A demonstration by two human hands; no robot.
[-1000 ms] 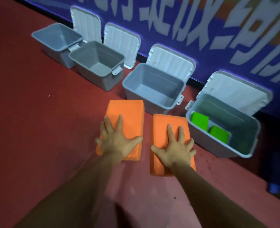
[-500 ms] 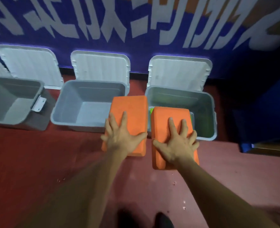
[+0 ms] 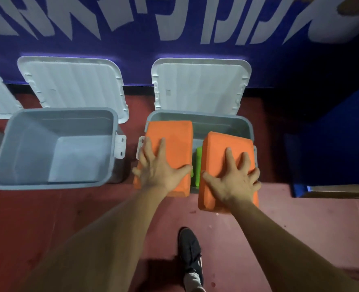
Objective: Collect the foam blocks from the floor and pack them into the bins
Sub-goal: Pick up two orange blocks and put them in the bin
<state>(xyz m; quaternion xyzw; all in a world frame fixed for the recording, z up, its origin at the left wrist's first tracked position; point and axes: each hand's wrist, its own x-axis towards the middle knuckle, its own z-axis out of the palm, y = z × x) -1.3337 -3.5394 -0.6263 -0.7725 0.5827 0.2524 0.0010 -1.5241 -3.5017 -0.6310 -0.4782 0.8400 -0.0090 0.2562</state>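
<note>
Tip for this bit: don't try to drop both at once. Left grip (image 3: 159,171) is spread over the top of the left block (image 3: 171,135), thumb hooked on its 3 o'clock edge and little finger curled round the 9 o'clock edge, so it's held by squeeze alone. Right grip (image 3: 235,178) has the right block (image 3: 220,150) clamped the same way. Both orange blocks hang flat over the open bin (image 3: 216,118) at 12 o'clock, with its lid (image 3: 197,85) tipped back against the wall. The left one pokes out past the bin's 9 o'clock rim, and the right one overhangs the 3 and 6 o'clock rims. Side by side they look about as wide as the bin, so I reckon flat won't go. Greens (image 3: 199,165) show in the gap between them, seemingly stood on edge down the middle. I'd shift each block toward 12 o'clock, tilt it onto its long edge, and slide one in either side of the greens, left first. Foam squashes, so ease the squeeze only once the block is past the rim. If it's too tight, the other bin (image 3: 27,144) at 9 o'clock is right there.
</note>
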